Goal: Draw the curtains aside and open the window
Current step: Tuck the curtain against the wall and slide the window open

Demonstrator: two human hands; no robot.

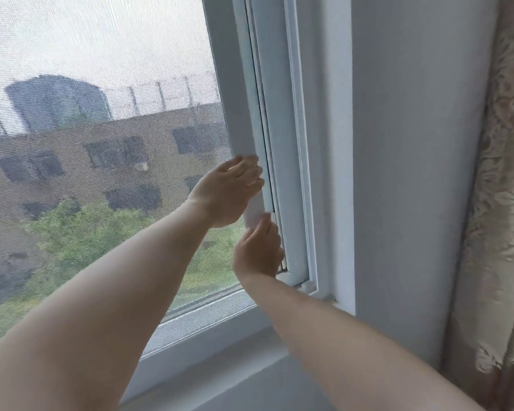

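A white sliding window sash [244, 93] stands close to the right side of the window frame [301, 143]. My left hand [230, 189] is wrapped around the sash's vertical edge at mid height. Just below it, my right hand [260, 253] grips the same edge, fingers tucked into the narrow gap by the frame. Behind the sash a grey insect screen [86, 129] covers the opening, with buildings and trees showing through it. The beige patterned curtain [502, 218] hangs bunched at the far right, off the window.
A white wall pillar [407, 173] separates the window from the curtain. A white window sill [220, 360] runs along the bottom beneath my forearms.
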